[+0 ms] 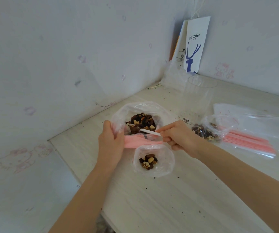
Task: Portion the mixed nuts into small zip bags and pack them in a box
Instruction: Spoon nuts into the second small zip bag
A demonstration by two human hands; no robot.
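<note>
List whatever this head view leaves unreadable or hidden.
All in the head view:
Left hand: fingertips blurred behind the rim of the large clear plastic bag of mixed nuts it grips.
Thin white plastic utensil pinched by the right hand: its far end lies blurred behind plastic, spoon or stick unclear.
White paper coffee bag with blue deer: small print too small; first letter lost at its edge.
Packing box: none in frame.

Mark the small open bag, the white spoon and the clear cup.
small bag (167,165): head view, clear side wall right of the nuts.
spoon (149,132): head view, middle of the white handle.
cup (196,100): head view, middle of its clear side wall.
</note>
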